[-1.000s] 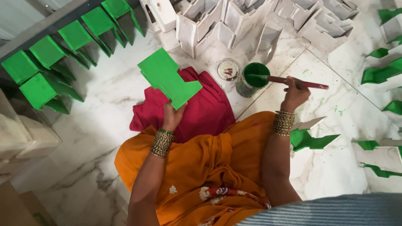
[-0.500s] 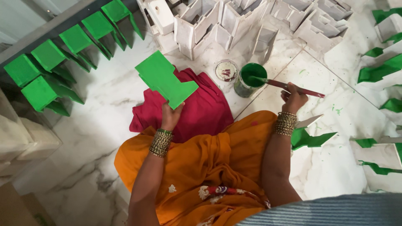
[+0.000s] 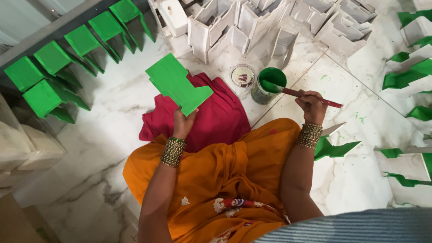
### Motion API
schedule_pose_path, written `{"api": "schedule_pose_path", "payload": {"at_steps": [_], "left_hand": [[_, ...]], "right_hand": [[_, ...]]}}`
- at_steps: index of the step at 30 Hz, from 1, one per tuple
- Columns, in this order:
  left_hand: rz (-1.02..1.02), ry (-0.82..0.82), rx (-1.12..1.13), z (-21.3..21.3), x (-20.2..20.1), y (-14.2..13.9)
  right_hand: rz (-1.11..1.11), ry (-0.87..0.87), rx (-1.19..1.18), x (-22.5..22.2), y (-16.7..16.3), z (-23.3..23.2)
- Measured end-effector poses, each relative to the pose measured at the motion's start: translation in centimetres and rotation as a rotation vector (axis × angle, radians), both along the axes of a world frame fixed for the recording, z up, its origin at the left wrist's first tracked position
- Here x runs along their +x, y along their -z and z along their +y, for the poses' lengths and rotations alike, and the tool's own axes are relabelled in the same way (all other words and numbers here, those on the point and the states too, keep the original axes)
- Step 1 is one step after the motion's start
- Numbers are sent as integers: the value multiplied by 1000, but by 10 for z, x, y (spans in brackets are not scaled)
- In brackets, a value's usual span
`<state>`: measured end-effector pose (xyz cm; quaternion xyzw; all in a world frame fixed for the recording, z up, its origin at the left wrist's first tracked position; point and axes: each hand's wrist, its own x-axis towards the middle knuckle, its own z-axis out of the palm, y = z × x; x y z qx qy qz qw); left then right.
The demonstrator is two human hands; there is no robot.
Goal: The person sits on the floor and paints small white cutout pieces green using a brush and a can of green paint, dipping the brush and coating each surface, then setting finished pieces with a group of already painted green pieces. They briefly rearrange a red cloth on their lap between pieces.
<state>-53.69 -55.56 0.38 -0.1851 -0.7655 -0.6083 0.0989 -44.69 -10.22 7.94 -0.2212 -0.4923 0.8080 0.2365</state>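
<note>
A white marble floor (image 3: 90, 148) fills the frame, seen from above by a seated person whose orange garment (image 3: 216, 180) covers the lower centre.

Across the top centre and right stands a crowd of unpainted white shaped pieces (image 3: 252, 22). Along the upper left runs a row of finished green pieces (image 3: 67, 58) leaning against a grey ledge. More green and part-painted pieces (image 3: 405, 81) lie at the right edge.

A crimson cloth (image 3: 225, 117) lies in the middle of the frame, above the lap.

Over its upper left corner, the left hand (image 3: 183, 123) holds up a green stepped board (image 3: 177, 85), fingers closed around its lower end.

Right of centre, a small tin of green paint (image 3: 269, 84) sits on the floor, with its round pale lid (image 3: 243, 74) just beside it on the left. No label can be made out on either.

The right hand (image 3: 311, 104) pinches a red-handled brush (image 3: 310, 95), fingers curled tight, its bristles dipped in the tin.

The step in hand looks like loading the brush. The next move likely calls for carrying the brush across to the held board without dripping.
</note>
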Motion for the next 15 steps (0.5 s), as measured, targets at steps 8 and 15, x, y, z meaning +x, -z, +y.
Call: {"api": "schedule_pose_path", "payload": {"at_steps": [8, 15], "left_hand": [[-4, -14, -15, 0, 0, 3], [-27, 7, -1, 0, 2, 4]], "right_hand": [[93, 5, 80, 13, -4, -1], [105, -158, 602, 30, -15, -21]]}}
